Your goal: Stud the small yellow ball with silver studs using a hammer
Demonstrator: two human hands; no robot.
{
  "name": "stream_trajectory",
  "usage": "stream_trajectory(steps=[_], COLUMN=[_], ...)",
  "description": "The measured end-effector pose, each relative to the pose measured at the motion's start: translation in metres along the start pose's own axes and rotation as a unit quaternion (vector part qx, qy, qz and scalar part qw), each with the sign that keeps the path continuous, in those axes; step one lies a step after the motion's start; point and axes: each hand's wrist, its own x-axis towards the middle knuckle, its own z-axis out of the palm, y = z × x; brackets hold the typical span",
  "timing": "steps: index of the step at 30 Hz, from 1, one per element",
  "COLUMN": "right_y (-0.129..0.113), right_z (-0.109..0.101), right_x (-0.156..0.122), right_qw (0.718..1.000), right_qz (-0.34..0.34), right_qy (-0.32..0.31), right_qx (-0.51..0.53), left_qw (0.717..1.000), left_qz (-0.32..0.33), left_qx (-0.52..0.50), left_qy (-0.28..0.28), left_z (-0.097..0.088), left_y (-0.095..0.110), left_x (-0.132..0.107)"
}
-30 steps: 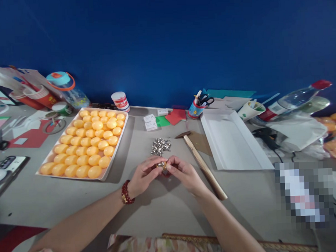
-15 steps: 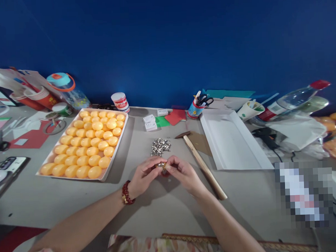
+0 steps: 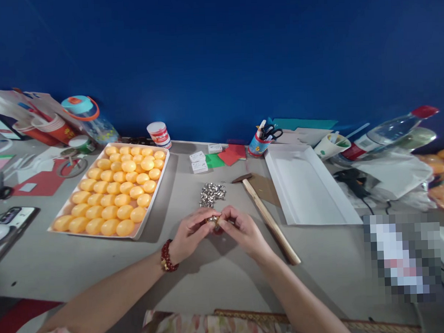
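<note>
My left hand [image 3: 192,233] and my right hand [image 3: 242,230] meet at the middle of the grey table, fingers pinched together around a small gold and silver piece [image 3: 214,220] that is mostly hidden between them. A red bead bracelet [image 3: 166,255] circles my left wrist. Just beyond my fingers lies a pile of small shiny metal bits [image 3: 212,193]. A wooden-handled hammer [image 3: 266,217] lies right of my right hand. A white tray [image 3: 56,221] filled with several yellow egg-shaped shells [image 3: 118,188] stands to the left.
An open white box [image 3: 307,189] sits at the right, with a plastic bottle [image 3: 391,130], paper cup [image 3: 332,145] and glue gun [image 3: 350,178] beyond it. A pen cup with scissors [image 3: 262,140], coloured paper [image 3: 225,157], a jar [image 3: 159,134] and a jug [image 3: 88,118] line the back. A phone [image 3: 13,216] lies far left.
Both hands stay together on the small piece; only the fingers shift slightly. Everything else on the table is unmoved.
</note>
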Motion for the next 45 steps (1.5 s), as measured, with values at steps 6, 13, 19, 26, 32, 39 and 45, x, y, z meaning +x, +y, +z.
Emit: stream_trajectory(steps=[6,13,19,26,32,39,45], right_y=[0.0003,0.0005,-0.0001,-0.0016,-0.0053,-0.0058,-0.0018], right_z=[0.0,0.0008,0.0019,0.0039,0.0051,0.0054,0.0057], right_x=[-0.0001,-0.0014,-0.0011,-0.0015,-0.0021,-0.0028,-0.0042], right_qw=[1.0,1.0,1.0,0.999,0.999,0.999,1.0], right_qz=[-0.002,-0.006,-0.005,-0.02,-0.02,-0.012,0.004], right_qy=[-0.003,0.003,0.009,0.023,0.023,0.032,0.022], right_qx=[0.003,-0.008,-0.018,-0.025,-0.032,-0.036,0.001], left_qw=[1.0,1.0,1.0,1.0,1.0,1.0,0.999], left_qz=[-0.01,-0.008,-0.007,-0.003,-0.001,-0.002,-0.013], left_qx=[-0.013,-0.01,-0.016,-0.02,-0.021,-0.02,-0.046], left_qy=[-0.002,-0.001,0.0,0.006,0.01,0.011,0.018], left_z=[0.0013,0.0009,0.0006,0.0016,0.0015,0.0024,0.003], left_y=[0.0012,0.0002,0.0002,0.0012,0.0014,0.0037,0.0036], left_x=[-0.0006,-0.0016,-0.0019,-0.0015,-0.0016,-0.0014,-0.0014])
